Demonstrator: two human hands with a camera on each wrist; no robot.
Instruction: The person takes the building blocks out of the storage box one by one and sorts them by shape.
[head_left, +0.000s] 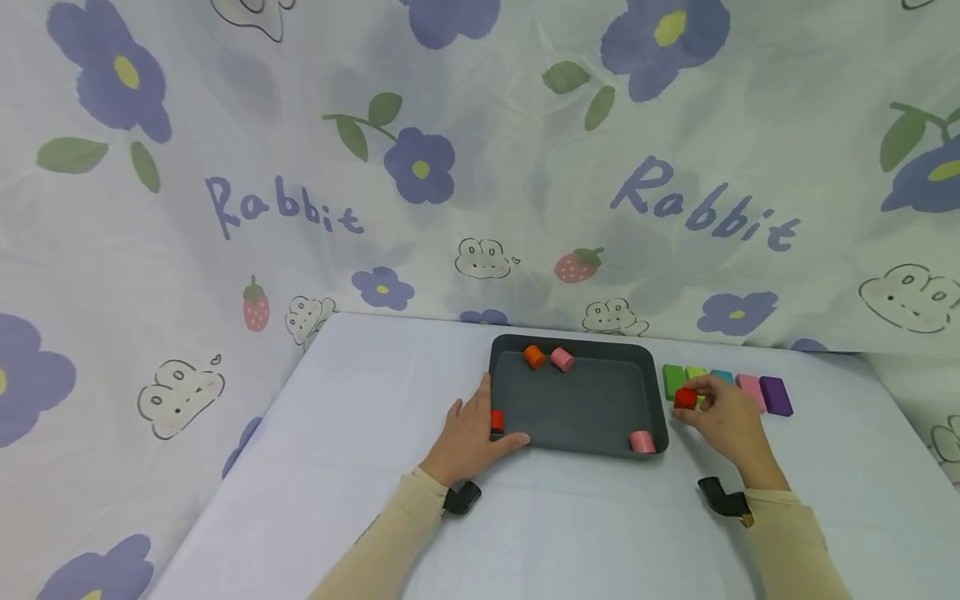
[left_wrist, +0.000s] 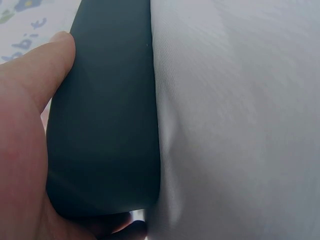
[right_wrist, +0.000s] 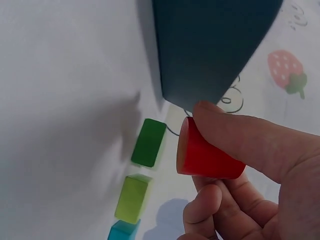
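Well, the white table (head_left: 337,417) holds a gray tray (head_left: 573,408) near its far edge. My left hand (head_left: 471,437) lies at the tray's near left corner, fingers straight along the side, thumb on the near edge. My right hand (head_left: 726,418) pinches a red block (head_left: 685,399) just past the tray's right edge.

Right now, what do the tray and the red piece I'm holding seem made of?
Tray: perhaps coated metal or plastic, given its smooth, matte dark grey walls.
Red piece: possibly painted wood or plastic, given its smooth, faintly glossy side.
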